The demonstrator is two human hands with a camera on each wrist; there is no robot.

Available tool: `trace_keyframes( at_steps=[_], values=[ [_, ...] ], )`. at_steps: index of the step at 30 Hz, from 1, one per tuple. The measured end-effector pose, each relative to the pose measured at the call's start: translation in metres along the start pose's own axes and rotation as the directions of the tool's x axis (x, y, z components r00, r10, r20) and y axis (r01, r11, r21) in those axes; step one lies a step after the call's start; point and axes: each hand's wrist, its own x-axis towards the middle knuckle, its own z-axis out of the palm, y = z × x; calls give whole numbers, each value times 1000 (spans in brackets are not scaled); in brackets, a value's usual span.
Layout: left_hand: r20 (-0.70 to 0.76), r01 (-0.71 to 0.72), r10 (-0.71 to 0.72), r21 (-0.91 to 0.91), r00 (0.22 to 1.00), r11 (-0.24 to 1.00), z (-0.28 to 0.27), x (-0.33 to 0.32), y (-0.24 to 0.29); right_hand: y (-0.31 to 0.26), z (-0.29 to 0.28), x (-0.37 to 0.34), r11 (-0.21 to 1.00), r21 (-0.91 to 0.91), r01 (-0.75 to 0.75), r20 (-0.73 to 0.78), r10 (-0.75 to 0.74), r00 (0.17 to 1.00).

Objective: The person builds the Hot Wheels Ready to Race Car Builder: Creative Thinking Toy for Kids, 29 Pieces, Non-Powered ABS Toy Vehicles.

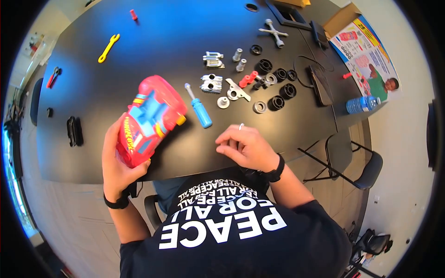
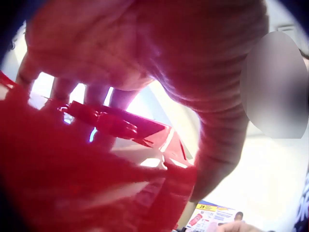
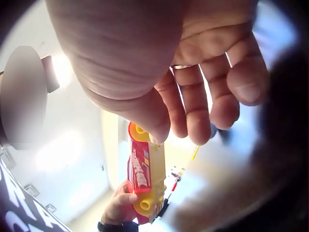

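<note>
My left hand [image 1: 116, 160] grips a red toy car body [image 1: 150, 123] with blue and yellow parts, held tilted over the table's near edge. The left wrist view shows the red body [image 2: 87, 179] close up beneath the palm [image 2: 96, 43]. In the right wrist view, the car's yellow underside [image 3: 157, 169] faces my right hand [image 3: 193, 77]. My right hand [image 1: 250, 148] is over the near edge with loosely bent fingers, holding nothing. Between the hands and farther back lies a blue screwdriver [image 1: 201, 112].
Black wheels [image 1: 288, 91], grey rims, chrome engine pieces [image 1: 211, 84] and a grey axle part [image 1: 238, 91] lie mid-table. A yellow wrench [image 1: 109, 48] and red pliers [image 1: 53, 77] are at left. A cross wrench [image 1: 273, 33], box [image 1: 366, 55] and bottle [image 1: 363, 104] stand or lie right.
</note>
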Motion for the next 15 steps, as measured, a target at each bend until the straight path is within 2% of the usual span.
trace_keyframes(
  at_steps=[1,2,3,5,7,9,11,13,15],
  values=[
    [-14,8,-7,9,1000,1000,-7,-1,6,-7,-2,10,997,-69,32,-14,-34,999],
    [80,-67,52,190,995,980,-15,-1,14,-17,-6,21,989,-140,34,-56,-43,998],
    [186,-156,94,354,978,922,-19,0,18,-14,-8,37,923,-320,213,-134,-266,954],
    [221,-160,88,334,971,929,-20,1,22,-22,-17,66,791,-572,218,-147,-360,921],
    [368,-220,66,394,928,892,-19,4,28,-12,-20,92,764,-624,166,-160,-332,930],
    [365,-225,78,381,928,896,-13,6,30,4,-17,108,747,-653,128,-179,-317,931],
    [433,-229,40,393,900,890,-9,8,30,14,-14,117,649,-761,27,-102,-161,982],
    [431,-221,35,390,902,894,-3,10,30,27,-11,122,620,-784,29,-88,-156,984],
    [465,-231,17,408,885,883,3,12,30,38,-11,124,600,-800,-1,-57,-74,996]
  ],
)
